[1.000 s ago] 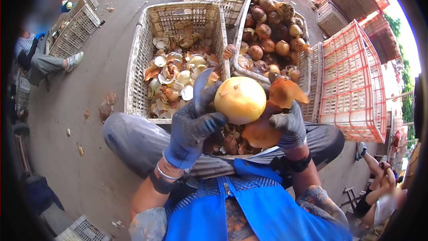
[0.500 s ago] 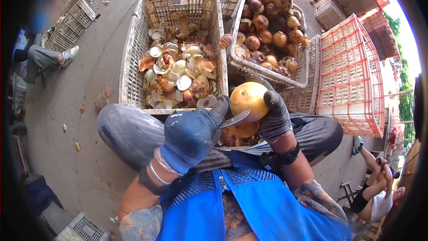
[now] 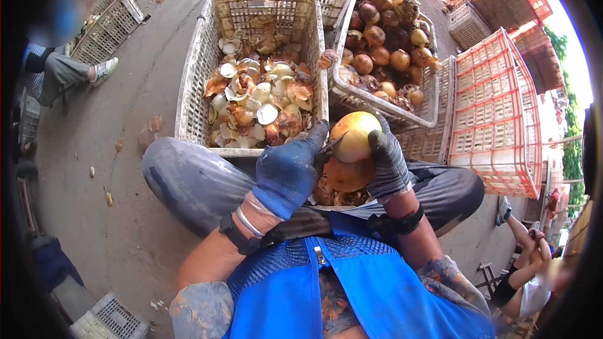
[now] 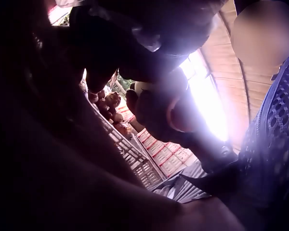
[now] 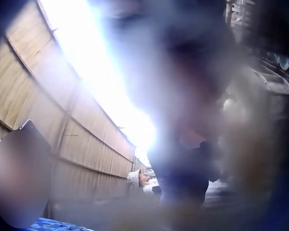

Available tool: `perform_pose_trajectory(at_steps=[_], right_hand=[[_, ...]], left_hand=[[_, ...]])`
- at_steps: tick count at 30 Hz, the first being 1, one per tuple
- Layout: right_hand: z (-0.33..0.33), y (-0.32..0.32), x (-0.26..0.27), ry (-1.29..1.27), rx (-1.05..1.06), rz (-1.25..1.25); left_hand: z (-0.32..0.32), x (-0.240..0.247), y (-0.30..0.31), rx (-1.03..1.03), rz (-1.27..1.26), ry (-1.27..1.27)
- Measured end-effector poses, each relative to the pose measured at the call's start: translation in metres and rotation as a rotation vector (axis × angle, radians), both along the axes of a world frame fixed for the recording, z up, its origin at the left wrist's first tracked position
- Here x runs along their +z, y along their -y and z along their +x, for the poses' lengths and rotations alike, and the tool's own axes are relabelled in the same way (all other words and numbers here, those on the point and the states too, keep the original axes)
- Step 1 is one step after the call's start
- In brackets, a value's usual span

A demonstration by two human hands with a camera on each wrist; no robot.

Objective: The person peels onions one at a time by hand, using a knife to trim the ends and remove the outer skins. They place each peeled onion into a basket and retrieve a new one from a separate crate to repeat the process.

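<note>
In the head view, my right hand point(image 3: 386, 160), in a dark grey glove, grips a yellow onion point(image 3: 355, 133) above my lap. My left hand point(image 3: 287, 172), wearing a blue glove, holds a knife point(image 3: 333, 142) whose blade lies against the onion's left side. Below the onion is a smooth, rounded brown piece that looks like onion skin point(image 3: 347, 177), over more scraps between my knees. The left wrist view is mostly dark, and the right wrist view is blurred.
A crate point(image 3: 189, 103) of onion peelings stands ahead on the left. Right of it, another crate point(image 3: 430, 110) holds several unpeeled onions. Red-and-white crates point(image 3: 493, 113) stand at the right. A person's leg point(image 3: 72, 70) shows at the left, and another person point(image 3: 534, 270) sits at the lower right.
The knife blade stood upright away from the onion, then swung down to its lower left; now it lies at its left side. A brown skin flap beside my right hand is gone from there.
</note>
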State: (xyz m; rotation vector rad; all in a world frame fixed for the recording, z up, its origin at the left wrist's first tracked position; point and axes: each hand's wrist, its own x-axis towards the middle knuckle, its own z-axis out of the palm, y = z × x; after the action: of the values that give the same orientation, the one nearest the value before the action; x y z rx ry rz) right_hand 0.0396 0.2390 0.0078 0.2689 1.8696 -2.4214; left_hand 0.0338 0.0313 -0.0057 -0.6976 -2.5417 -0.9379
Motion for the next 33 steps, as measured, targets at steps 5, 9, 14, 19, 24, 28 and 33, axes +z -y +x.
perform_pose_trajectory(at_steps=[5, 9, 14, 19, 24, 28, 33], right_hand=[[0.004, 0.001, 0.004, 0.238, 0.091, -0.490], [0.011, -0.004, -0.005, 0.549, 0.281, -0.824], [0.001, -0.008, 0.004, 0.299, 0.372, -0.657], [0.007, 0.001, 0.015, 0.178, 0.213, -0.359], [0.007, -0.003, 0.005, 0.106, 0.205, -0.218], [0.006, -0.005, 0.004, 0.199, 0.220, -0.377], [0.004, -0.006, 0.001, 0.226, 0.163, -0.459]], left_hand=[[-0.008, -0.007, 0.002, -0.036, -0.093, -0.134], [-0.025, -0.006, 0.005, -0.102, -0.106, -0.388], [-0.017, -0.005, 0.008, -0.110, -0.209, -0.417], [0.001, -0.001, -0.006, 0.000, -0.218, -0.131], [0.013, -0.005, -0.013, -0.014, 0.130, 0.335], [0.017, -0.003, -0.005, -0.056, 0.121, 0.210], [0.025, 0.012, -0.004, -0.021, -0.004, 0.114]])
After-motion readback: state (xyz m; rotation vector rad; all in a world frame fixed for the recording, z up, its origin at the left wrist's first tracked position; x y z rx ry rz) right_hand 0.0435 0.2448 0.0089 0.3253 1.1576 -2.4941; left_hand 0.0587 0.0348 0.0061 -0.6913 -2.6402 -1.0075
